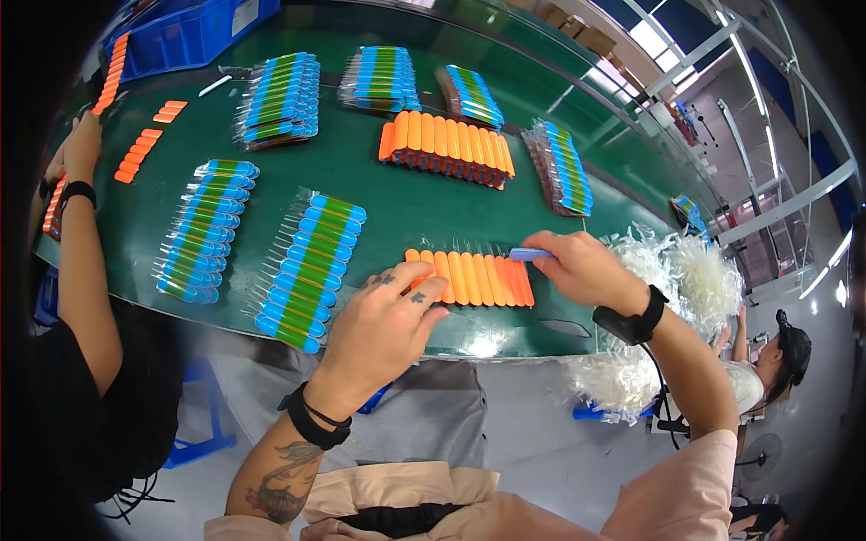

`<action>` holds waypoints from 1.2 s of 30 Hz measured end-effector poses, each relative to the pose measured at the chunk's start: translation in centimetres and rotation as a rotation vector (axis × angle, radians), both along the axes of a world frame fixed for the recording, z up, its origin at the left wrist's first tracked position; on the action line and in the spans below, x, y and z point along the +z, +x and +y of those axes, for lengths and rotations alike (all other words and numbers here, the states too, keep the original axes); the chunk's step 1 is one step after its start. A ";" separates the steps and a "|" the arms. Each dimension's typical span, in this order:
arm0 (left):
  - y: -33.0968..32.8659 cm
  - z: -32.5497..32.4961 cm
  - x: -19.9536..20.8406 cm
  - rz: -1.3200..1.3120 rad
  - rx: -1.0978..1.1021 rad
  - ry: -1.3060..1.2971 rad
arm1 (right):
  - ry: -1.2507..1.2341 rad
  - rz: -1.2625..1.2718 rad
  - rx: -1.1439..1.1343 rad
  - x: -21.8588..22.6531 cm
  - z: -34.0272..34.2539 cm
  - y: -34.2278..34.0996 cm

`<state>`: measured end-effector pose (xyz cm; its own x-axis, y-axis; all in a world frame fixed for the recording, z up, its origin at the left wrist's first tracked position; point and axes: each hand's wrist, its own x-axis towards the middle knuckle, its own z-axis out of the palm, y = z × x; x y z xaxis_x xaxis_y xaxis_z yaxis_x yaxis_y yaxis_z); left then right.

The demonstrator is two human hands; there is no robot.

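Note:
A row of orange round-ended strips (465,279) lies side by side near the table's front edge, with clear film showing along its far side. My left hand (383,316) rests its fingertips on the left end of this row, fingers apart and thumb out to the side. In my right hand (582,270), closed at the row's right end, is a slim periwinkle-blue tool (530,254). Its tip reaches over the last strips; my fingers hide the rest, so its kind is unclear. A small dark-edged clear piece (566,327) lies on the table below that hand.
Blue-and-green strip bundles in clear film (311,270) stand about the green table (343,153). Beyond my row is an orange stack (446,149). White shredded film (681,275) hangs at the right edge. A co-worker's hands (83,149) handle orange strips at left, near a blue bin (171,45).

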<state>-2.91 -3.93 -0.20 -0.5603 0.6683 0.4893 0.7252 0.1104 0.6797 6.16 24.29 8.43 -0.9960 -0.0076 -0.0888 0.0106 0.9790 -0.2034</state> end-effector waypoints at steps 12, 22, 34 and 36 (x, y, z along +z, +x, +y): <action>-0.2 -0.2 -0.4 0.087 0.025 -0.069 | 0.460 0.115 0.297 -0.2 -0.2 -1.7; -0.2 -0.2 -0.7 0.095 0.021 -0.064 | 0.433 0.073 0.672 -1.4 -2.7 -6.3; 0.1 0.2 -1.1 0.150 0.044 -0.022 | 0.412 0.220 0.868 -2.2 -6.8 -10.7; 0.0 0.2 -1.5 0.142 0.062 0.015 | 0.450 0.205 0.846 -2.1 -5.7 -9.8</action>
